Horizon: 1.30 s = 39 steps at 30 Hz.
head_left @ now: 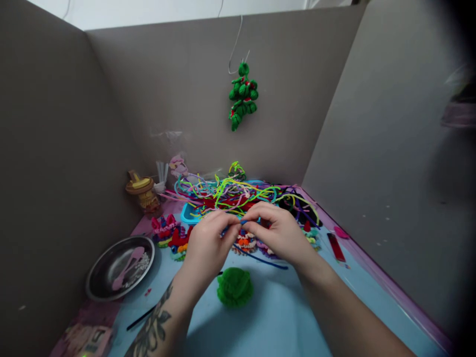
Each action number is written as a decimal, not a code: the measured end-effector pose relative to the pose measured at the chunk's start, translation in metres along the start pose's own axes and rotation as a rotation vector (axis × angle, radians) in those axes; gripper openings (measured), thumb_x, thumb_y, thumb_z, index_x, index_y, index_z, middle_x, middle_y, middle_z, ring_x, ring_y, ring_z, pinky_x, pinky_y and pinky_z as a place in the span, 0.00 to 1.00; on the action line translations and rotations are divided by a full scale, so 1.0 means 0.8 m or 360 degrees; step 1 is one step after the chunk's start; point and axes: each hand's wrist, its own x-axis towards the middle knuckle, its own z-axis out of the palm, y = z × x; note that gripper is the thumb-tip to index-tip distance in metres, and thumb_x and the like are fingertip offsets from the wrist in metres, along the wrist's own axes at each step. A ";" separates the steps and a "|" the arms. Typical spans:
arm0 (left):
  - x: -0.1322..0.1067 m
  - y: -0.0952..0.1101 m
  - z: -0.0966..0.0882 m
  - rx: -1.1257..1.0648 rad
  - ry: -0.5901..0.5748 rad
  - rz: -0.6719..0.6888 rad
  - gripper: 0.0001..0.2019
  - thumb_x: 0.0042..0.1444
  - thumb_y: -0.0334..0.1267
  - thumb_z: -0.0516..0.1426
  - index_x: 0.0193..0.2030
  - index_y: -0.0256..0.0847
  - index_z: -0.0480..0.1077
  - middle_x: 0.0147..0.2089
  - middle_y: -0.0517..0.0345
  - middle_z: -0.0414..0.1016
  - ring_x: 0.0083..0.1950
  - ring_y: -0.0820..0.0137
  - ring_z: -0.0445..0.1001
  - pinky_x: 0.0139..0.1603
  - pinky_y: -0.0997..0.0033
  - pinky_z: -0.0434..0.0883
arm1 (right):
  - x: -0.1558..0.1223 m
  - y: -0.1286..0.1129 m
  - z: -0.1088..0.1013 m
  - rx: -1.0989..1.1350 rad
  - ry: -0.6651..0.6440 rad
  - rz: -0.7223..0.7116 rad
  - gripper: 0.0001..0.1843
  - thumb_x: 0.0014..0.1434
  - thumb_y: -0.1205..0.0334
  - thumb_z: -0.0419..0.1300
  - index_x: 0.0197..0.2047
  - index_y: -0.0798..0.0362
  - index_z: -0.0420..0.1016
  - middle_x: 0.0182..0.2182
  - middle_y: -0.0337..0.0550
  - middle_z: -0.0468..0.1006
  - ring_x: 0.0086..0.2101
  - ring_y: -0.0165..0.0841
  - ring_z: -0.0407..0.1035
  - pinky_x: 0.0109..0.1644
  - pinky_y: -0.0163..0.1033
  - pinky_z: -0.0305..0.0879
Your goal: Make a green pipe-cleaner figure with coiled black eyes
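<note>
My left hand [208, 243] and my right hand [275, 230] meet above the blue table top, both pinched on a blue pipe cleaner [260, 259] whose free end trails down toward the table on the right. A green fuzzy pipe-cleaner ball [234, 286] lies just below my hands. Behind them sits a tangled heap of coloured pipe cleaners [241, 193] over a blue tray [186, 215]. Small finished pipe-cleaner figures [167, 230] lie at left of my hands.
A metal bowl [100, 282] with pink scissors and small beads stands at left. A yellow-lidded jar [143, 193] is at back left. A green pipe-cleaner ornament [242, 96] hangs on the grey partition. A red flat object [336, 247] lies at right. A black stick [141, 318] is near my left forearm.
</note>
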 end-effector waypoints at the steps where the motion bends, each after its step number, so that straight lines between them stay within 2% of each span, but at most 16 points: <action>1: -0.001 0.000 0.000 0.0050 -0.0018 0.0017 0.04 0.58 0.32 0.55 0.33 0.40 0.71 0.32 0.59 0.73 0.36 0.71 0.70 0.38 0.72 0.65 | 0.000 -0.001 0.000 -0.0021 -0.0002 -0.0016 0.04 0.52 0.69 0.61 0.31 0.52 0.77 0.30 0.40 0.76 0.34 0.32 0.70 0.40 0.38 0.65; 6: -0.002 0.001 -0.003 0.0226 -0.0113 0.0064 0.05 0.59 0.33 0.54 0.35 0.41 0.71 0.35 0.58 0.74 0.38 0.68 0.71 0.40 0.70 0.67 | -0.001 -0.002 -0.003 -0.0113 -0.0044 -0.0046 0.06 0.53 0.70 0.59 0.27 0.53 0.75 0.26 0.39 0.76 0.32 0.31 0.69 0.37 0.36 0.64; 10: -0.002 0.003 -0.005 0.0308 -0.0159 0.0069 0.07 0.59 0.29 0.52 0.41 0.39 0.70 0.39 0.55 0.74 0.40 0.68 0.72 0.41 0.70 0.68 | -0.001 0.004 -0.003 -0.0215 0.0016 -0.0052 0.07 0.55 0.70 0.58 0.27 0.53 0.74 0.26 0.39 0.75 0.31 0.31 0.69 0.36 0.36 0.63; 15: -0.001 0.007 -0.004 0.0528 -0.0148 0.0067 0.06 0.59 0.29 0.52 0.36 0.39 0.70 0.34 0.56 0.71 0.36 0.68 0.70 0.36 0.71 0.67 | -0.002 0.008 -0.002 -0.0458 -0.0079 -0.0200 0.08 0.57 0.70 0.57 0.28 0.53 0.73 0.27 0.41 0.75 0.33 0.34 0.68 0.39 0.38 0.62; 18: -0.003 0.008 -0.003 0.0608 -0.0138 0.0053 0.07 0.59 0.30 0.52 0.35 0.40 0.70 0.33 0.57 0.71 0.35 0.68 0.70 0.35 0.71 0.67 | -0.002 0.007 -0.001 -0.0473 -0.0092 -0.0199 0.08 0.56 0.70 0.57 0.27 0.52 0.73 0.26 0.41 0.74 0.33 0.34 0.67 0.39 0.39 0.61; 23: -0.005 0.010 -0.001 0.0472 -0.0071 0.0026 0.07 0.59 0.30 0.51 0.37 0.40 0.70 0.35 0.56 0.73 0.35 0.69 0.71 0.34 0.72 0.66 | -0.001 0.003 0.000 -0.0065 0.0053 0.0100 0.08 0.53 0.67 0.58 0.23 0.53 0.71 0.24 0.39 0.71 0.27 0.31 0.65 0.32 0.36 0.60; 27: -0.007 0.016 0.002 0.0387 0.0036 0.0001 0.07 0.60 0.32 0.51 0.36 0.40 0.70 0.33 0.56 0.72 0.36 0.69 0.71 0.36 0.71 0.67 | -0.001 0.005 0.007 0.0320 0.0153 0.0256 0.07 0.51 0.63 0.60 0.22 0.53 0.70 0.23 0.38 0.71 0.27 0.30 0.64 0.32 0.36 0.60; 33: -0.011 0.024 0.009 0.0337 0.0145 -0.0051 0.06 0.59 0.31 0.52 0.35 0.40 0.69 0.32 0.57 0.72 0.35 0.69 0.71 0.36 0.71 0.67 | -0.003 0.006 0.026 0.1036 0.0332 0.0569 0.10 0.45 0.59 0.65 0.22 0.54 0.69 0.18 0.33 0.64 0.20 0.25 0.54 0.23 0.32 0.51; 39: -0.014 0.021 0.021 0.0213 0.0213 -0.0122 0.05 0.60 0.31 0.52 0.36 0.40 0.69 0.33 0.57 0.72 0.35 0.69 0.70 0.37 0.70 0.66 | -0.002 -0.004 0.040 0.1389 0.0488 0.0792 0.12 0.36 0.60 0.68 0.20 0.54 0.68 0.16 0.32 0.62 0.17 0.23 0.51 0.20 0.31 0.47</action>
